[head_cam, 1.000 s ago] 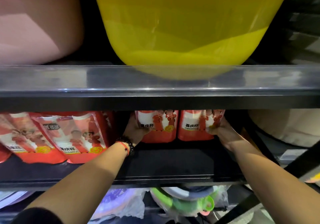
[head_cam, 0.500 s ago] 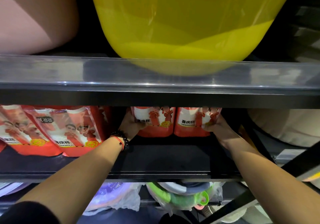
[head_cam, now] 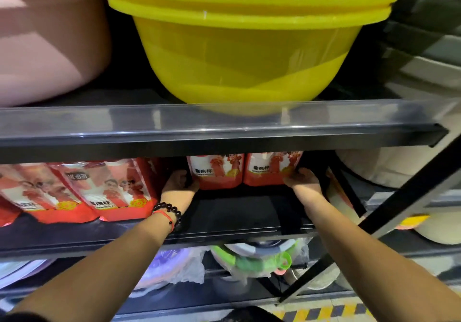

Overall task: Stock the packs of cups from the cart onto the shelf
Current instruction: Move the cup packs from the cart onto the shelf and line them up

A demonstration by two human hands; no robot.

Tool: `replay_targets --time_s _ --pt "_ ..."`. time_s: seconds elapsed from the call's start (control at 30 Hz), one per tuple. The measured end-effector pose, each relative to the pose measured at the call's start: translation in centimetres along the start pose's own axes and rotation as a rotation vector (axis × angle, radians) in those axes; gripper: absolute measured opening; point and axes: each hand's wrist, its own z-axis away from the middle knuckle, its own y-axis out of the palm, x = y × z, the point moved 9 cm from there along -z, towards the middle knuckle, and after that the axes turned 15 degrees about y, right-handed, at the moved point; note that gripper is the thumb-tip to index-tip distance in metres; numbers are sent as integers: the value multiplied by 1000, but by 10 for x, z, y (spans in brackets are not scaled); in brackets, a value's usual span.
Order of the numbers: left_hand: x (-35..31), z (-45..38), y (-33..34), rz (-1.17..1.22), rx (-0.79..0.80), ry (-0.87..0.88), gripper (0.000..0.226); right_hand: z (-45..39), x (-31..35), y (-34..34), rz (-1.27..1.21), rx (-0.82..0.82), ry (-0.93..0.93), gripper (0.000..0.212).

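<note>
Left hand: the left hand (head_cam: 180,187), beaded bracelet (head_cam: 169,211) at the wrist, holds the left edge of the left cup pack (head_cam: 216,170), thumb hooked at its lower corner.
Right hand: the right hand (head_cam: 303,182) grips the lower right corner of the right cup pack (head_cam: 270,168).
Packs: the two red packs stand upright, touching, centre frame, deep on the black shelf (head_cam: 239,212).
Centre left: more red cup packs (head_cam: 74,192) lean in a row.
Above: yellow basins (head_cam: 247,44), stacked; a pink tub (head_cam: 50,37), upper left.
</note>
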Motion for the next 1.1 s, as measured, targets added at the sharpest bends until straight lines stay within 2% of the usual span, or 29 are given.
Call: replay_targets --time_s 0.13,0.27,0.37,0.57,0.67,0.77,0.83,0.93,1.0,1.1 --pt "-1 41 -9 -65 123 -34 13 38 -23 -12 251 -107 46 14" --pt "-11 91 0 -111 367 97 19 111 -30 1 413 -93 -59 18" --pt "-15 125 -6 -167 466 167 9 164 -44 17 506 -43 -124 15" --pt "-20 199 -29 -362 659 285 22 245 -77 42 920 57 -328 28" --pt "-20 230 -50 -393 630 283 32 278 -86 49 989 122 -436 30" --pt "-15 261 -75 -404 557 238 20 308 -98 51 1013 166 -463 33" --pt "-15 286 -91 -389 517 210 20 332 -111 53 1025 217 -505 32" --pt "-17 332 -114 -408 476 135 13 367 -137 51 1046 284 -517 24" --pt "-15 364 -132 -428 422 85 9 388 -158 55 1109 344 -542 8" --pt "-14 415 -167 -414 352 47 12 426 -183 66 1150 423 -594 6"
